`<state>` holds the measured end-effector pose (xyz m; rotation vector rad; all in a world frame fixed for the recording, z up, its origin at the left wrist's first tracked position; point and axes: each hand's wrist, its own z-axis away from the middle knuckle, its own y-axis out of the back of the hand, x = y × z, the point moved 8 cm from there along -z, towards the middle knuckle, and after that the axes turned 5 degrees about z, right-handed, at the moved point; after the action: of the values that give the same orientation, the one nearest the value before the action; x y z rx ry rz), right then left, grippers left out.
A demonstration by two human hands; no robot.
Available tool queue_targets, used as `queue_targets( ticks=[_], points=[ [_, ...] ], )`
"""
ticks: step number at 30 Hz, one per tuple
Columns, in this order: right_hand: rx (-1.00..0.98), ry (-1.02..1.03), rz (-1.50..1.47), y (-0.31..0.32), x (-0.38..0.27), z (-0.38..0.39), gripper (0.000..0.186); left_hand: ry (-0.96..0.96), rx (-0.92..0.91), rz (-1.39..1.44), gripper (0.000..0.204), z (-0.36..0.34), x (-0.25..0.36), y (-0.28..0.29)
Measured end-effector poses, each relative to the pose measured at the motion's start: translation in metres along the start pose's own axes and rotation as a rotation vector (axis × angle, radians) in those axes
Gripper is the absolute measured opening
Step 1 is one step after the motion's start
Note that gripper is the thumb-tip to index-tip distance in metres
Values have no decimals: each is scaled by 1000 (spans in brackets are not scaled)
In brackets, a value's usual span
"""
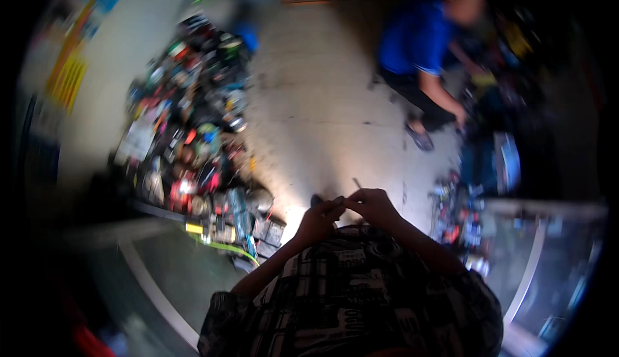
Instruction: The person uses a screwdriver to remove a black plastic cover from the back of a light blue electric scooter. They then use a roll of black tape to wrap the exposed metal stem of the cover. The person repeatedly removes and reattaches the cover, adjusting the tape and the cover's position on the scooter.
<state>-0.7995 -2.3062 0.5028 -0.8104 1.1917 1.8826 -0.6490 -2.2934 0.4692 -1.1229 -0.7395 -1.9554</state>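
Note:
My left hand [318,221] and my right hand [374,207] meet in front of my body, fingertips close together. Both are closed, with the fingers bent in a pinch. Out of the top of my right hand sticks the end of a thin dark rod [356,182]; the fingers hide the rest of it. Between the fingertips of my left hand there is a small dark thing [338,200], too blurred to name. I cannot tell whether it and the rod are one piece.
A dense heap of tools and parts [193,138] lines the left side. More goods [454,221] lie at the right. A person in a blue shirt [412,41] bends over things at the far right. Glass cases [193,273] flank me. Pale floor [316,92] runs ahead.

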Motion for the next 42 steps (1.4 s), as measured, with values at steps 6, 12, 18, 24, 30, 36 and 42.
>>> queue_targets(
  ticks=[6, 12, 18, 24, 30, 36, 42],
  points=[
    [81, -103, 83, 44, 30, 18, 25, 244, -281, 112, 37, -49, 10, -45],
    [330, -208, 31, 91, 68, 79, 22, 283, -525, 16, 37, -66, 38, -120],
    [571, -235, -32, 124, 114, 143, 20, 179, -696, -88, 32, -71, 59, -201],
    [725, -355, -197, 147, 160, 202, 17, 206, -783, -132, 28, -71, 64, -279],
    [854, -359, -262, 170, 184, 226, 12, 257, -867, -273, 35, -85, 66, -320],
    [931, -359, -200, 205, 191, 199, 10, -117, -937, -318, 34, -135, 82, -328],
    [1020, -437, -179, 252, 208, 152, 12, 69, -903, -270, 36, -200, 125, -339]
  ],
)
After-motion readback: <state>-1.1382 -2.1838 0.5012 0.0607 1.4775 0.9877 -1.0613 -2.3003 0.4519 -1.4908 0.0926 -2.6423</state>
